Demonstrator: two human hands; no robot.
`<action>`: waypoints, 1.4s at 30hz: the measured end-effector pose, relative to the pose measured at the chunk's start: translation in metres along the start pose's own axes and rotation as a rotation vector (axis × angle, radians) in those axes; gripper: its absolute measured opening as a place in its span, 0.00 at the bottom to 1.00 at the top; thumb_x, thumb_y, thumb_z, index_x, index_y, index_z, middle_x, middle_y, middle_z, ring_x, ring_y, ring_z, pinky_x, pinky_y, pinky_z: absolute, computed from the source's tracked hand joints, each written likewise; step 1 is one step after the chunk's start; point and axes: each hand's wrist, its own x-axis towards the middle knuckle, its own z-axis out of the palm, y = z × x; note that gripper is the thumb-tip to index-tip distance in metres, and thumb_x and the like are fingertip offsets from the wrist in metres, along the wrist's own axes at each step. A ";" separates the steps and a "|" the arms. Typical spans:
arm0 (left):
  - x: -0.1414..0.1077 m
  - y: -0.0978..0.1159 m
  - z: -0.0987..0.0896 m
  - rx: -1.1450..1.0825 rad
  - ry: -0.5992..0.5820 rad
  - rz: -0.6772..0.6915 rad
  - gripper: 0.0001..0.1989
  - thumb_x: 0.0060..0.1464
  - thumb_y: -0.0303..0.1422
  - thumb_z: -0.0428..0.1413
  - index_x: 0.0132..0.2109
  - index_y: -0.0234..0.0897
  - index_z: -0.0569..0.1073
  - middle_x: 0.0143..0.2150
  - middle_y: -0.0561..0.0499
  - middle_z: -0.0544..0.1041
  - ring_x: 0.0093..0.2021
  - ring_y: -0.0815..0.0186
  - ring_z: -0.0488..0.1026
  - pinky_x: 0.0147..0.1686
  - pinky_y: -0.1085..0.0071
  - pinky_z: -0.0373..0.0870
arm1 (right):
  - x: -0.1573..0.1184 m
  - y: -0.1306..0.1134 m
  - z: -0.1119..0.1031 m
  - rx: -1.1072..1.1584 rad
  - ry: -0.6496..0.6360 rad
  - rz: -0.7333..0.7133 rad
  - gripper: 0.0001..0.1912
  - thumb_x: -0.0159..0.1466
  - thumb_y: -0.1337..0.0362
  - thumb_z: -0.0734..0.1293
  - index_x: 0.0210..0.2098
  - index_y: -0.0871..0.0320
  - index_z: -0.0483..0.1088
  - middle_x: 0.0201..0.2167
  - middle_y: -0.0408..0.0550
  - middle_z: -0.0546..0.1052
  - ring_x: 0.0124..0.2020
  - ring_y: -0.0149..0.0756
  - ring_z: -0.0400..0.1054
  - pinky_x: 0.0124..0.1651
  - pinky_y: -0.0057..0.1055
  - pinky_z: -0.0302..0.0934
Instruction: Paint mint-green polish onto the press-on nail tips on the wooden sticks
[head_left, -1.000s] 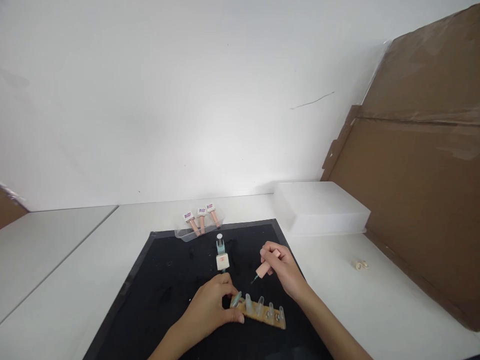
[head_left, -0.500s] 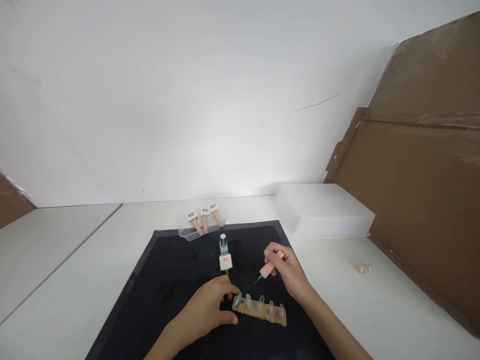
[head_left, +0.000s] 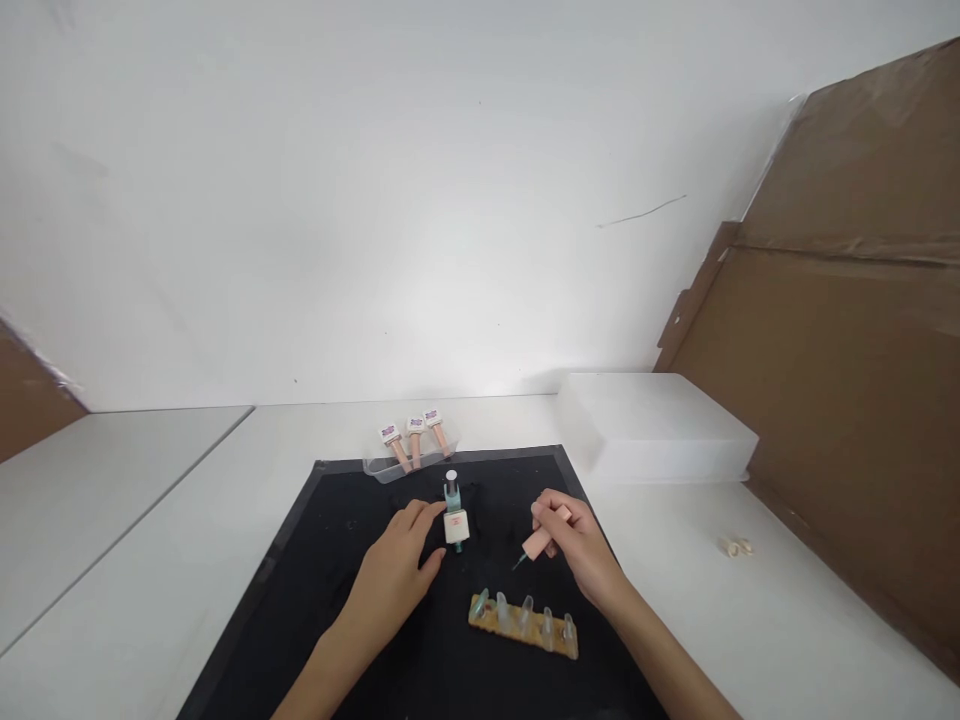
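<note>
My right hand (head_left: 564, 535) pinches the pink cap of a nail polish brush (head_left: 541, 542), its thin bristle tip pointing down-left above the black mat. Below it lies a tan strip (head_left: 525, 632) bearing several clear false nails (head_left: 526, 610); the leftmost nail (head_left: 480, 602) is tinted teal. My left hand (head_left: 401, 560) is open, fingers spread, beside a white-labelled nail polish bottle (head_left: 456, 527) with a teal neck end. The bottle sits against a light-blue piece with a silver-topped end (head_left: 451, 485). Whether my fingertips touch it, I cannot tell.
A clear tray (head_left: 386, 472) with three pink-capped nail polish bottles (head_left: 415, 440) stands behind the black mat (head_left: 352, 510). A translucent white box (head_left: 667, 430) is at right, near a cardboard wall (head_left: 847, 380). Small cream rings (head_left: 737, 547) lie on the white table.
My left hand has let go of the nail strip's left end and moved up and left to beside the bottle. My right hand still holds the brush over the mat.
</note>
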 end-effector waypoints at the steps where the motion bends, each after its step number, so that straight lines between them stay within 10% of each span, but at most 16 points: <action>1: 0.000 0.000 0.002 0.016 -0.006 0.023 0.21 0.53 0.30 0.47 0.55 0.40 0.64 0.52 0.45 0.68 0.51 0.57 0.66 0.46 0.64 0.66 | 0.000 0.000 0.000 -0.002 -0.001 -0.001 0.16 0.60 0.57 0.63 0.19 0.58 0.63 0.15 0.36 0.60 0.16 0.27 0.52 0.20 0.26 0.47; 10: 0.001 -0.001 0.007 0.033 0.044 0.067 0.16 0.56 0.31 0.47 0.51 0.38 0.68 0.48 0.46 0.72 0.48 0.57 0.68 0.44 0.64 0.67 | -0.002 0.004 0.002 -0.010 -0.026 -0.008 0.17 0.61 0.57 0.63 0.20 0.58 0.63 0.15 0.36 0.60 0.16 0.26 0.52 0.20 0.25 0.47; 19: 0.006 0.003 -0.004 -0.432 0.096 -0.073 0.16 0.54 0.38 0.49 0.46 0.36 0.72 0.33 0.50 0.70 0.28 0.66 0.67 0.24 0.73 0.62 | -0.003 0.003 0.002 -0.011 -0.122 -0.074 0.17 0.62 0.50 0.62 0.25 0.57 0.64 0.15 0.34 0.58 0.16 0.26 0.50 0.20 0.24 0.46; 42: 0.005 0.003 0.002 -0.841 0.070 -0.127 0.18 0.50 0.40 0.53 0.46 0.34 0.70 0.30 0.53 0.65 0.30 0.68 0.61 0.27 0.74 0.59 | -0.020 -0.010 0.015 -0.448 -0.268 -0.452 0.05 0.65 0.66 0.59 0.39 0.55 0.66 0.28 0.41 0.62 0.26 0.32 0.58 0.29 0.28 0.51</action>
